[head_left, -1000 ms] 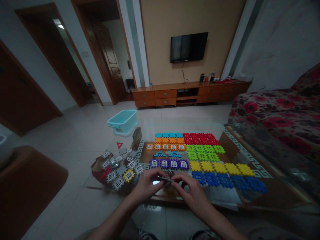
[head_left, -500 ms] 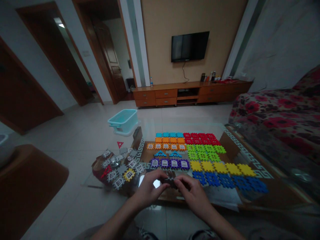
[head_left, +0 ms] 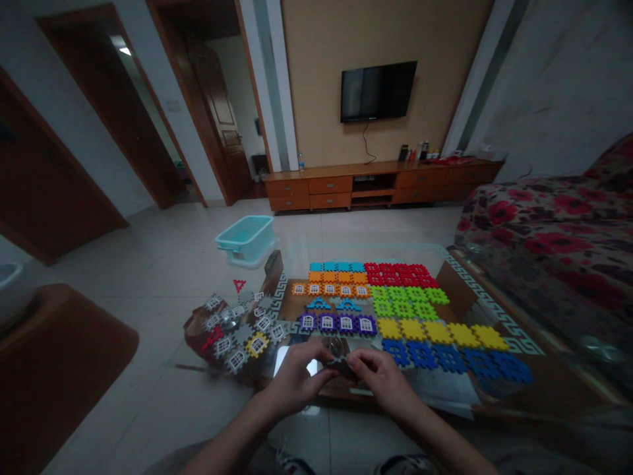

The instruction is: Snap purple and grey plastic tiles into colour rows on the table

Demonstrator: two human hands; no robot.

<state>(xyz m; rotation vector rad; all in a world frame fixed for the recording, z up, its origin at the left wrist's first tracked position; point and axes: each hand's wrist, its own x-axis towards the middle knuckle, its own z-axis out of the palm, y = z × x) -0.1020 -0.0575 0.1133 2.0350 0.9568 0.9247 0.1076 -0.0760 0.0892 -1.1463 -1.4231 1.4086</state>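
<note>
Both hands meet at the near edge of the glass worktop point(head_left: 475, 277): left hand point(head_left: 297, 379) and right hand point(head_left: 380, 376) pinch one small dark piece point(head_left: 340, 365) between their fingertips, each grip clenched on it. Beyond lie flat, notched plastic tiles point(head_left: 415, 310) in bright rows; grey window tiles point(head_left: 237, 326) sit scattered left.

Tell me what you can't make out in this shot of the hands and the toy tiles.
Head view:
- Dark piece pinched between left hand and right hand: fingers cover most of it, shape unclear.
- Gray tiles: too dim and small to count.
- Bottles on the TV cabinet: too small to identify.
- Forearms: cut off by the bottom edge.
</note>
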